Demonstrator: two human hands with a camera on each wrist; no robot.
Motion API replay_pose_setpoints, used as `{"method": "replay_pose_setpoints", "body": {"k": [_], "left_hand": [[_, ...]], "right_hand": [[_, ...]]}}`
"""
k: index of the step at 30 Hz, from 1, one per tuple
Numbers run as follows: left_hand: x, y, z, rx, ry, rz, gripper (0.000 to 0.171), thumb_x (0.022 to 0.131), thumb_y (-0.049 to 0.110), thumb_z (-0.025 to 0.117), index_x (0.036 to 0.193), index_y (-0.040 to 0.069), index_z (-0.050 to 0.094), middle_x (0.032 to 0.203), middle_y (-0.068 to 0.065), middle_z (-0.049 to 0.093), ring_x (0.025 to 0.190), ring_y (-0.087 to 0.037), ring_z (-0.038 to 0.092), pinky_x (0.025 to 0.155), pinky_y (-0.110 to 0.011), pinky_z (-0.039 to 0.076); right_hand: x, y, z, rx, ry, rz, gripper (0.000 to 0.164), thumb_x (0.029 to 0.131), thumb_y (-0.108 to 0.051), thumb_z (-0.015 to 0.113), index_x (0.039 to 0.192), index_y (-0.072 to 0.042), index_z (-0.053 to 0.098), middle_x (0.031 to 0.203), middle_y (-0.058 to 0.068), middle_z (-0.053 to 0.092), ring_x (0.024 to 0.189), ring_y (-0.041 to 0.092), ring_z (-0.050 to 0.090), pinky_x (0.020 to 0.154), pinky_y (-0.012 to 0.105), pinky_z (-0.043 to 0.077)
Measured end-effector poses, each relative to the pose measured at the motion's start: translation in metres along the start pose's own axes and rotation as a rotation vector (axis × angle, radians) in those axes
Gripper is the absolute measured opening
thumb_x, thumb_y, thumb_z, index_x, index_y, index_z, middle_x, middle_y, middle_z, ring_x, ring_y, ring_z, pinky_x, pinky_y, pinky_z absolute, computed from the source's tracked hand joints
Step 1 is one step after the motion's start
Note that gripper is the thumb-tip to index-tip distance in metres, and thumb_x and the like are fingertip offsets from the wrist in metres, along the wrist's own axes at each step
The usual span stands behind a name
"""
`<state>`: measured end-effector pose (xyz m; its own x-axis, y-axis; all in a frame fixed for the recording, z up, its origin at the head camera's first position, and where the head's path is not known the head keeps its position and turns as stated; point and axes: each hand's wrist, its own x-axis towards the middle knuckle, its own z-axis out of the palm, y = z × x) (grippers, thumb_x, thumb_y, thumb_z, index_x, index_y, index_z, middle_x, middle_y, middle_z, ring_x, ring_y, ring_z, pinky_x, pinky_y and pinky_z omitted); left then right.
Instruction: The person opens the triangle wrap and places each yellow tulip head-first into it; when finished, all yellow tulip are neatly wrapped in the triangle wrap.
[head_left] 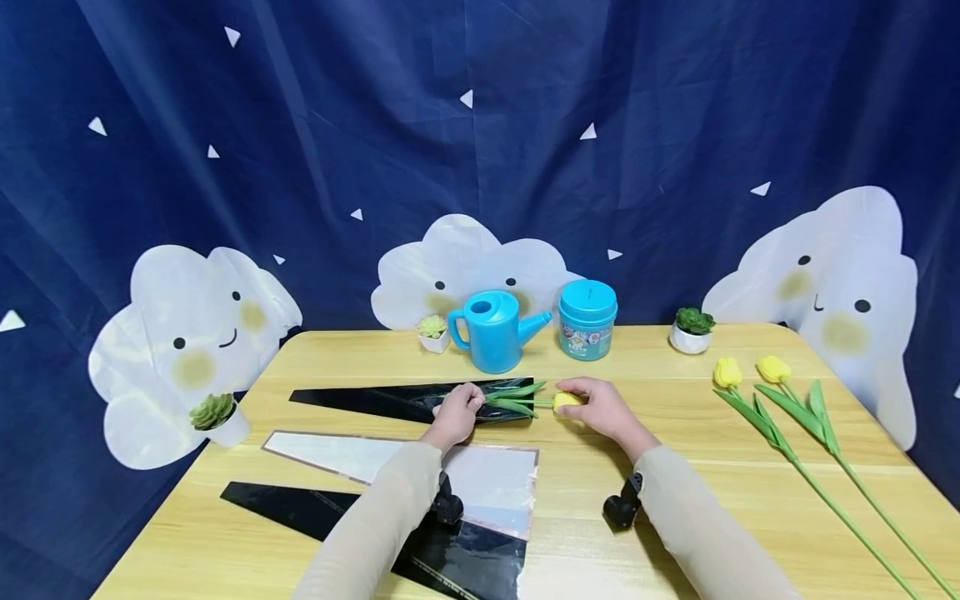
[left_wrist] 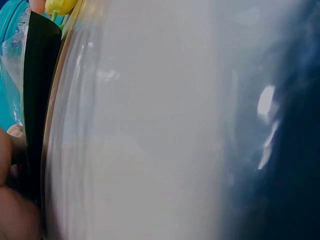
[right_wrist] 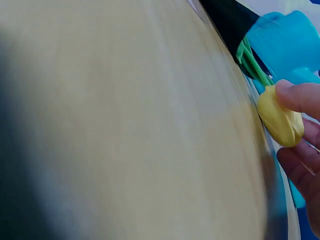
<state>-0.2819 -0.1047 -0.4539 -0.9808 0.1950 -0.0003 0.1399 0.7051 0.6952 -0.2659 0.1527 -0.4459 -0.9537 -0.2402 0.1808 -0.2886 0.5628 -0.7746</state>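
Well, we pinched the yellow tulip (head_left: 566,406) in our right hand (head_left: 602,407) and, with our left hand (head_left: 456,412), gripped the black sleeve (head_left: 367,399) around its stem (head_left: 543,403), toward the far edge of the table (head_left: 645,371).

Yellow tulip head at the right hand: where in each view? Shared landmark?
Head: tulip head, right of centre, lower half.
Left wrist: tulip head, top-left, cut by the top edge.
Right wrist: tulip head, right side, middle height.
Shared landmark: the black sleeve at its stem.
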Motion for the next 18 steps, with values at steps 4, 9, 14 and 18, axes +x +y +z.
{"method": "replay_pose_setpoints", "body": {"k": [4,9,14,18], "left_hand": [[-0.0003,0.0028,-0.0013,0.013,-0.012,-0.008,0.014,0.098,0.01,0.042,0.084,0.008,0.045,0.087,-0.004,0.042,0.083,-0.022,0.038,0.079,-0.048,0.015],[0.0024,0.0063,-0.0034,0.051,-0.035,-0.027,0.014,0.098,0.01,0.041,0.085,0.009,0.047,0.089,-0.004,0.043,0.084,-0.022,0.037,0.079,-0.047,0.016],[0.0038,0.0056,-0.0049,0.082,-0.042,-0.027,0.014,0.098,0.009,0.042,0.085,0.009,0.048,0.09,-0.005,0.046,0.085,-0.023,0.038,0.079,-0.047,0.016],[0.0029,0.0053,-0.0043,0.09,-0.026,-0.013,0.013,0.097,0.008,0.043,0.084,0.009,0.047,0.088,-0.005,0.045,0.083,-0.023,0.037,0.076,-0.046,0.015]], "right_hand": [[-0.0021,0.0015,-0.0022,0.001,-0.013,0.019,0.038,0.079,-0.009,0.072,0.114,0.0,0.063,0.117,0.018,0.061,0.105,0.031,0.057,0.09,0.046,0.044],[-0.0026,0.0006,-0.0015,-0.021,0.008,0.007,0.035,0.078,-0.009,0.072,0.111,-0.001,0.065,0.114,0.017,0.063,0.1,0.028,0.058,0.085,0.043,0.047],[-0.002,-0.0022,-0.0007,-0.017,0.027,0.029,0.035,0.077,-0.01,0.073,0.11,-0.001,0.066,0.113,0.017,0.063,0.095,0.025,0.059,0.082,0.04,0.047],[-0.0015,-0.0026,-0.0001,-0.002,0.033,0.039,0.035,0.077,-0.01,0.073,0.11,-0.001,0.066,0.112,0.017,0.063,0.094,0.025,0.059,0.082,0.039,0.047]]}}
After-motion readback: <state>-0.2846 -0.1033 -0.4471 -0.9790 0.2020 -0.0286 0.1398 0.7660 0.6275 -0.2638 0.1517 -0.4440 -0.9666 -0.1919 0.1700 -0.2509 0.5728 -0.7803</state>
